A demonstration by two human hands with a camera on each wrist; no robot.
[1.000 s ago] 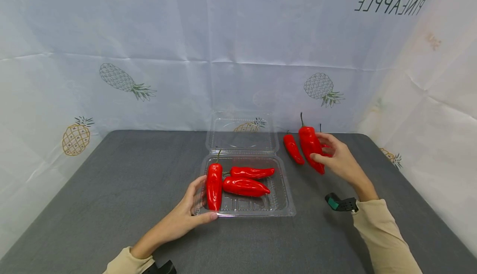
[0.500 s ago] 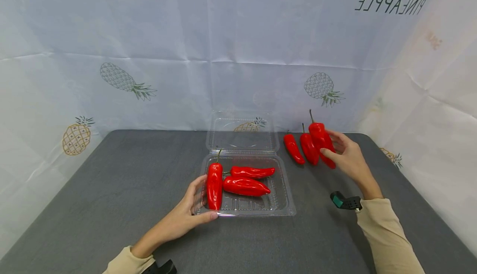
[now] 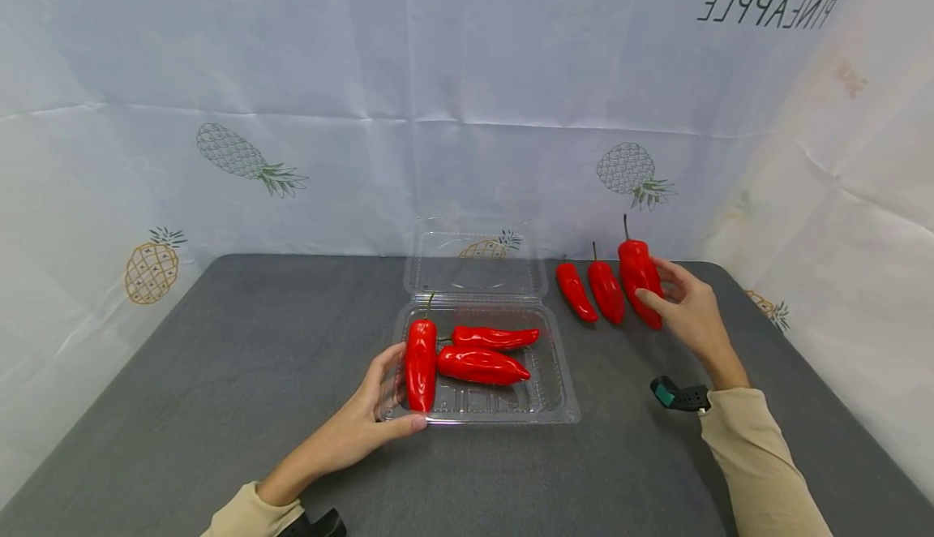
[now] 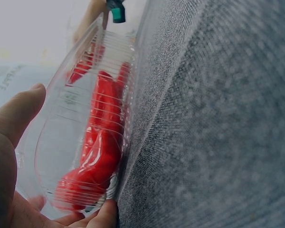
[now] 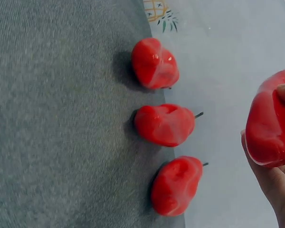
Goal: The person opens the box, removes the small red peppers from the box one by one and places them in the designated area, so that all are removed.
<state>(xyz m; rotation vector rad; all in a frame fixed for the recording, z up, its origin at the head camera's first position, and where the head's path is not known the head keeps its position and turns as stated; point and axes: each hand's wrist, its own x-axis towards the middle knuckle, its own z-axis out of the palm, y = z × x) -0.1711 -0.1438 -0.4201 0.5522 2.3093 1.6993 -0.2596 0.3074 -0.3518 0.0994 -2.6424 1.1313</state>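
Observation:
My left hand (image 3: pixel 365 411) grips the near left corner of an open clear plastic clamshell box (image 3: pixel 550 395), thumb at its front rim and fingers along its left side. Inside lie three red peppers: one lengthwise (image 3: pixel 420 367) at the left and two crosswise, a rear one (image 3: pixel 496 337) and a front one (image 3: pixel 481 365). To the right of the box, my right hand (image 3: pixel 689 306) holds another red pepper (image 3: pixel 639 277) between thumb and fingers, stem pointing away. In the right wrist view this held pepper (image 5: pixel 270 123) is raised apart from three peppers on the table.
Two loose red peppers, one left (image 3: pixel 576 292) and one nearer the hand (image 3: pixel 606 289), lie on the grey table (image 3: pixel 241 375). A third (image 5: pixel 155 64) shows in the right wrist view. The box's lid (image 3: pixel 474 265) stands open at the back, before a pineapple-print cloth (image 3: pixel 467 172).
My right hand has moved to the right with the held pepper, uncovering a pepper on the table behind it. The left hand and the box have stayed in place.

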